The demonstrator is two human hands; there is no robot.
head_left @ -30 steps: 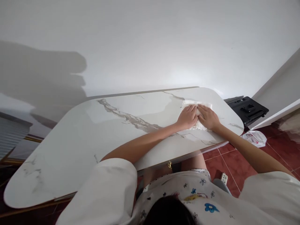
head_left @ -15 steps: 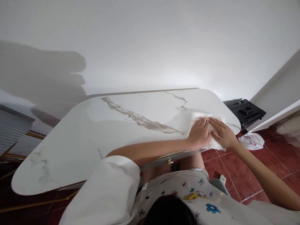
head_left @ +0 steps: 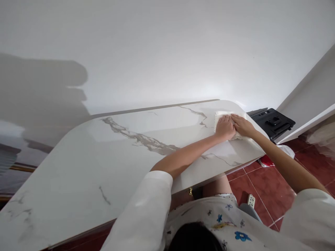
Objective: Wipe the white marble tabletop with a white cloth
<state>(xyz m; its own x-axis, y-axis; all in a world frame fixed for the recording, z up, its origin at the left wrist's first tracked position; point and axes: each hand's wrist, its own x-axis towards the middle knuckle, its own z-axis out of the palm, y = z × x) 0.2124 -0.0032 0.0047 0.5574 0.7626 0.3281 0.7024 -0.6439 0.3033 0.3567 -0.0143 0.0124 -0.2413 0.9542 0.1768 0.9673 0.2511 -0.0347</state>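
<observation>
A white cloth (head_left: 221, 116) with a scalloped edge lies on the right end of a white marble-patterned tabletop (head_left: 104, 167). My left hand (head_left: 225, 128) presses down on it, fingers close together and slightly bent, holding it against the surface. Touching the left at the fingertips, my right hand (head_left: 243, 125) bears on the cloth too, its fingers together. Both palms hide most of the cloth. Grey-brown veins run across the tabletop around my forearms.
A white wall (head_left: 157, 52) rises behind the table. Beyond its right end sits a black case (head_left: 277, 122), with a plastic bag (head_left: 287, 150) on the red tiled floor (head_left: 269, 184). A power strip (head_left: 251, 200) lies near my legs.
Both hands have pushed the cloth away from me, from near the front edge towards the wall side of the tabletop. My view has shifted slightly, and my arms reach further forward.
</observation>
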